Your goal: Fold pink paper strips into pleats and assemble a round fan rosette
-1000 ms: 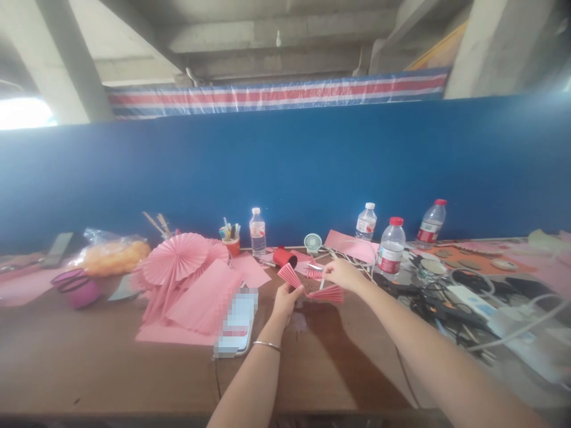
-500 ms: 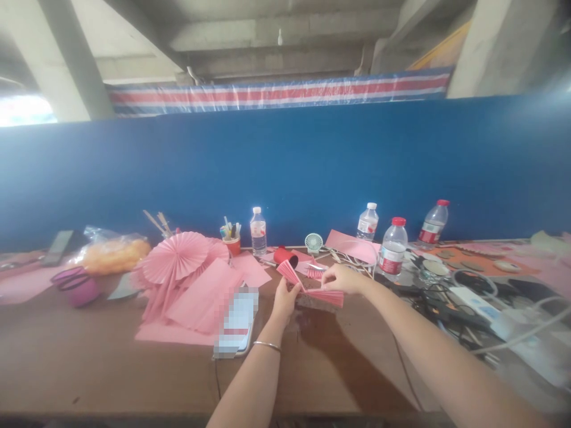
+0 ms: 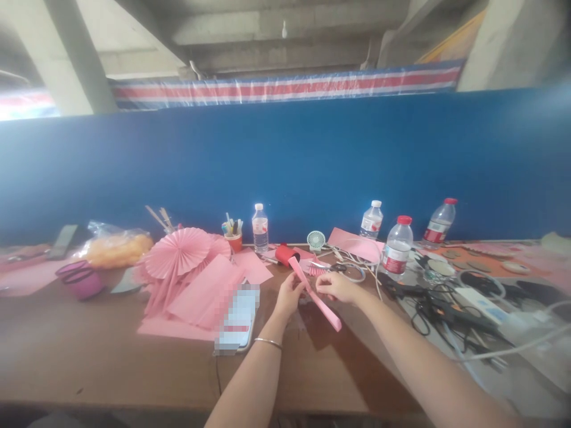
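A narrow strip of pink folded paper (image 3: 328, 313) slants over the brown table (image 3: 178, 374), its lower end toward me on the right. My left hand (image 3: 288, 296) pinches it around the middle between thumb and fingers. Just right of the strip, my right hand (image 3: 339, 287) has its fingertips drawn together in a pinch; anything held in them is too small to make out. Behind my hands lie a red cylinder (image 3: 288, 255), scissors (image 3: 319, 267) and a small pleated pink piece (image 3: 316, 273).
On the left are pleated pink paper fans (image 3: 178, 252), pink sheets (image 3: 200, 291), a phone (image 3: 243, 315) and a purple basket (image 3: 82, 279). Bottles (image 3: 397, 249) stand before the blue partition (image 3: 285, 160). Tangled cables (image 3: 441, 309) and a power strip (image 3: 479, 304) cover the right side.
The pink paper, spread apart in two pleated halves before, is now one straight narrow strip turned toward me. My right hand has shifted slightly, and the view has moved a little.
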{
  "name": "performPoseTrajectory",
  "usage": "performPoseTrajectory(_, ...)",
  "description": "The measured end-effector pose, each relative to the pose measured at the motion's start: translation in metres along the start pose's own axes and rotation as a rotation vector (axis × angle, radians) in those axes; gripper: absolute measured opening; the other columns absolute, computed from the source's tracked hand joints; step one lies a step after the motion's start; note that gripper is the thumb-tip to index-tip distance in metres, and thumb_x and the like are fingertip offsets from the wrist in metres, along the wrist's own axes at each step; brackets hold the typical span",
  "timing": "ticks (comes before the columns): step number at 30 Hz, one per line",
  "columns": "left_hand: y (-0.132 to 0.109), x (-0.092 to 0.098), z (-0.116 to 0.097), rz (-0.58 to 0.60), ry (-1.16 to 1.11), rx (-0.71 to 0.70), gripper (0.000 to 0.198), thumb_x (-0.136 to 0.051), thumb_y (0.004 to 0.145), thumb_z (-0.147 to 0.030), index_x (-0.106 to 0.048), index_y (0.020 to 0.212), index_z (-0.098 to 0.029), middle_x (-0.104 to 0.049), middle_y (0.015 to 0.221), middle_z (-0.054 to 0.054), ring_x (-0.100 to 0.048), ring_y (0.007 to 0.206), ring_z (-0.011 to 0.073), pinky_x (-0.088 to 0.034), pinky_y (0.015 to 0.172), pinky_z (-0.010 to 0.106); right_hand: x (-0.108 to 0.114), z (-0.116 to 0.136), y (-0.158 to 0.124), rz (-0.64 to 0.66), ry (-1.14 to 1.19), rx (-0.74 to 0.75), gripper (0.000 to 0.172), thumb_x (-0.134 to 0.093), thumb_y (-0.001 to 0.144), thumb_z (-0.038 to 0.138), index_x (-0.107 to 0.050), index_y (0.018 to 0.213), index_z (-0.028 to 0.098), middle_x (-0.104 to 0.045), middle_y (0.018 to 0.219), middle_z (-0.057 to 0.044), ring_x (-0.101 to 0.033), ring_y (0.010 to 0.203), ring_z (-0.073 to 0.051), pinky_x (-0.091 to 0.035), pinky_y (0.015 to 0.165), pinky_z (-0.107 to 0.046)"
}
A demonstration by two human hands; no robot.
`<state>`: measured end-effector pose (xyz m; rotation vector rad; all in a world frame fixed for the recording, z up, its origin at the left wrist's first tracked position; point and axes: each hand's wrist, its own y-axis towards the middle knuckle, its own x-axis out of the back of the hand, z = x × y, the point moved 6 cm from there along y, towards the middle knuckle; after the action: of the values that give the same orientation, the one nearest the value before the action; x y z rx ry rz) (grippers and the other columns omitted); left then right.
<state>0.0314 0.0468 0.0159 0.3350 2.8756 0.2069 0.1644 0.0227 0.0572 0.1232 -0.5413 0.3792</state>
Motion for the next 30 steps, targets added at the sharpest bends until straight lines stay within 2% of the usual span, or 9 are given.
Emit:
performPoseTrajectory(5, -0.001, -0.002, -0.003, 0.053, 0.093, -0.042, 0.031, -0.057, 0.067, -0.027, -0.055, 0.095, -0.014, -0.062, 0.084, 0.006, -0.058, 0.072, 0.0152, -0.045, 0.06, 0.024, -0.011, -0.011, 0.007, -0.158, 0.008, 0.109, 0.012, -0.05, 0.067, 0.023, -0.055, 0.06, 0.015, -0.055, 0.061, 0.0, -0.049, 0.06, -0.013, -0.036, 0.059, -0.024)
performPoseTrajectory(9, -0.003, -0.003, -0.006, 0.048, 0.145, -0.056, 0.029, -0.056, 0.068, -0.026, -0.055, 0.095, -0.014, -0.062, 0.087, 0.007, -0.057, 0.074, 0.0155, -0.045, 0.062, 0.024, -0.015, -0.029, 0.008, -0.278, 0.049, 0.11, 0.015, -0.049, 0.069, 0.026, -0.056, 0.061, 0.015, -0.056, 0.062, -0.001, -0.05, 0.061, -0.014, -0.037, 0.06, -0.025)
performPoseTrajectory(15, -0.004, -0.008, -0.008, 0.091, 0.158, -0.056, 0.025, -0.053, 0.07, -0.022, -0.056, 0.094, -0.014, -0.062, 0.088, 0.007, -0.057, 0.076, 0.0157, -0.045, 0.065, 0.024, -0.02, -0.042, 0.008, -0.239, 0.115, 0.093, 0.017, -0.051, 0.069, 0.029, -0.056, 0.063, 0.015, -0.056, 0.06, -0.001, -0.05, 0.06, -0.015, -0.037, 0.058, -0.025)
performPoseTrajectory(23, -0.003, -0.009, -0.004, 0.078, 0.222, -0.044, 0.03, -0.055, 0.069, -0.02, -0.057, 0.098, -0.013, -0.063, 0.093, 0.007, -0.057, 0.084, 0.0182, -0.044, 0.072, 0.026, -0.017, -0.029, -0.003, -0.224, -0.022, 0.147, 0.018, -0.047, 0.072, 0.028, -0.056, 0.062, 0.017, -0.059, 0.063, 0.0, -0.051, 0.062, -0.015, -0.036, 0.058, -0.025)
performPoseTrajectory(30, -0.004, -0.013, -0.005, 0.136, 0.303, -0.073, 0.029, -0.053, 0.071, -0.022, -0.059, 0.098, -0.014, -0.063, 0.094, 0.006, -0.057, 0.084, 0.018, -0.044, 0.075, 0.028, -0.017, -0.024, -0.004, -0.21, -0.097, 0.152, 0.016, -0.049, 0.071, 0.027, -0.057, 0.061, 0.016, -0.059, 0.063, -0.001, -0.052, 0.062, -0.015, -0.036, 0.059, -0.024)
